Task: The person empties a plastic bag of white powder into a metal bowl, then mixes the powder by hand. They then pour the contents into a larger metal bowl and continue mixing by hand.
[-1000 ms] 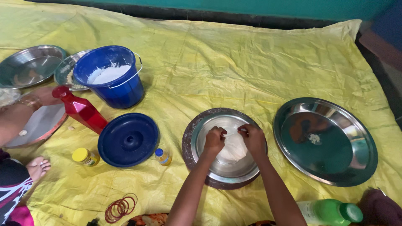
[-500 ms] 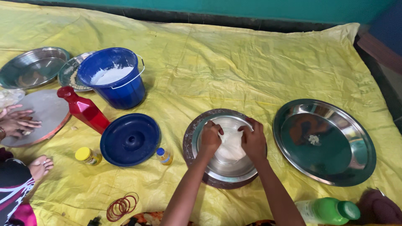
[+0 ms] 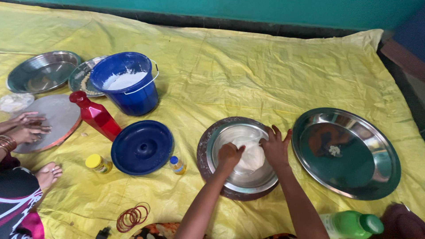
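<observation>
While the left hand (image 3: 229,156) (fisted) presses the dough (image 3: 249,155), the right hand (image 3: 275,148) grips it, fingers spread.

A blue bucket (image 3: 128,88) of white powder stands on the yellow sheet (image 3: 248,62), with its blue lid (image 3: 141,147) lying nearby. A red bottle (image 3: 95,115) leans beside the lid. Two small yellow bottles (image 3: 98,163) flank the lid. A large empty steel plate (image 3: 346,152) sits at right, red rubber bands (image 3: 132,217) lie near the bottom edge, and a green bottle (image 3: 352,225) lies bottom right.
</observation>
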